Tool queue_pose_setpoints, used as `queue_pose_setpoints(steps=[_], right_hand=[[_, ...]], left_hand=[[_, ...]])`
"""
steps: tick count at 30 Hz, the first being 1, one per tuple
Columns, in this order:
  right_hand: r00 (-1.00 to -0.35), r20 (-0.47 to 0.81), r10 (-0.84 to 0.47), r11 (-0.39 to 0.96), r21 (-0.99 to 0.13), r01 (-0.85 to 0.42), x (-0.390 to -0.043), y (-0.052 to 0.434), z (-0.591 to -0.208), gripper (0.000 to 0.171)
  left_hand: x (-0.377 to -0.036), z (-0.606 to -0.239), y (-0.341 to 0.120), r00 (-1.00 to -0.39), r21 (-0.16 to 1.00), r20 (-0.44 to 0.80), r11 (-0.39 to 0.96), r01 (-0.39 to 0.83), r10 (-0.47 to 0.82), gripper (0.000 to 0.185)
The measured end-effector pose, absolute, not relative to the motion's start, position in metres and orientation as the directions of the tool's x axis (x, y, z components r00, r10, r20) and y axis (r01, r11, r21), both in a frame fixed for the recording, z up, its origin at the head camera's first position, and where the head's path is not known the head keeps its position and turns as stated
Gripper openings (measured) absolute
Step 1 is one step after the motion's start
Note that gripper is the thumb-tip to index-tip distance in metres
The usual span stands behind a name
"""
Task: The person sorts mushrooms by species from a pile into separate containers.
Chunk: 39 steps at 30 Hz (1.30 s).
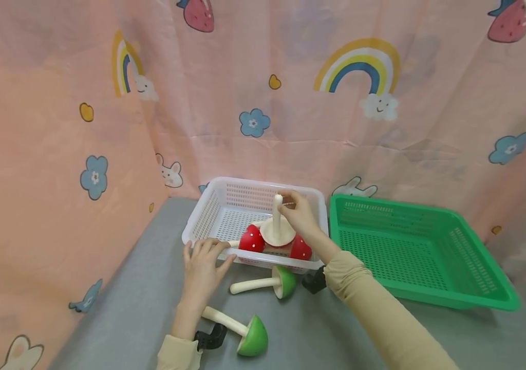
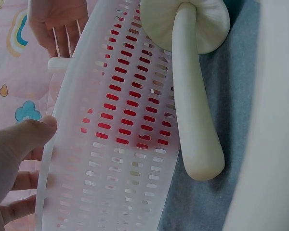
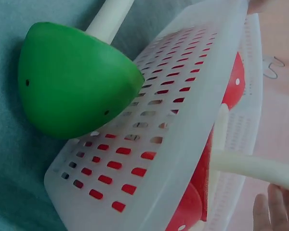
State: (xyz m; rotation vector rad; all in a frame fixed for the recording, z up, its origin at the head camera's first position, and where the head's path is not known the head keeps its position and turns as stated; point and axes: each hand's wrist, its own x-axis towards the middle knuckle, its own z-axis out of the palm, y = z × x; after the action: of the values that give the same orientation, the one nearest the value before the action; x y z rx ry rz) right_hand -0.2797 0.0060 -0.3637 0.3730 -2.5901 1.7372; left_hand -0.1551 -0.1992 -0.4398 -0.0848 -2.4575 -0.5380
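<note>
Fingers of right hand [image 1: 301,216] pinch stem of upturned mushroom [image 1: 269,236]; left hand [image 1: 203,270] grips white basket [image 1: 206,211].
Loose pinch may topple it against neighbouring red mushroom [image 1: 251,239].

The left hand [image 1: 204,264] lies palm down, fingers spread. The right hand [image 1: 299,211] is farther forward, thumb and fingers pinching.

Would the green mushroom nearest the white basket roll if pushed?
The green mushroom would probably swing in an arc, its rounded cap being wider than its stem. Its smooth cap may feel slippery, and the thick stem looks stiff.
</note>
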Motion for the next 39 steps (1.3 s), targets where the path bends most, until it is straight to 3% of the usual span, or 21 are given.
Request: queue_pose_setpoints(steps=[5, 8, 16, 29, 39], right_hand=[[-0.961, 0.100, -0.258, 0.406, -0.891, -0.202, -0.281, 0.013, -0.368, 0.060], [-0.955, 0.082, -0.287, 0.451, -0.867, -0.210, -0.279, 0.021, -0.370, 0.062], [-0.953, 0.105, -0.283, 0.525, -0.815, -0.246, -0.264, 0.043, -0.360, 0.054], [-0.947, 0.194, -0.255, 0.510, -0.806, -0.302, -0.237, 0.086, -0.366, 0.039], [-0.947, 0.204, -0.249, 0.476, -0.825, -0.303, -0.217, 0.123, -0.363, 0.038]], left_hand=[[-0.155, -0.441, -0.199, -0.816, 0.361, 0.573, 0.917, 0.171, -0.074, 0.021], [-0.155, -0.441, -0.199, -0.813, 0.361, 0.577, 0.917, 0.169, -0.077, 0.021], [-0.155, -0.440, -0.197, -0.817, 0.368, 0.571, 0.914, 0.169, -0.078, 0.021], [-0.151, -0.436, -0.198, -0.808, 0.332, 0.586, 0.926, 0.178, -0.054, 0.024], [-0.143, -0.429, -0.200, -0.785, 0.187, 0.615, 0.954, 0.234, 0.073, 0.026]])
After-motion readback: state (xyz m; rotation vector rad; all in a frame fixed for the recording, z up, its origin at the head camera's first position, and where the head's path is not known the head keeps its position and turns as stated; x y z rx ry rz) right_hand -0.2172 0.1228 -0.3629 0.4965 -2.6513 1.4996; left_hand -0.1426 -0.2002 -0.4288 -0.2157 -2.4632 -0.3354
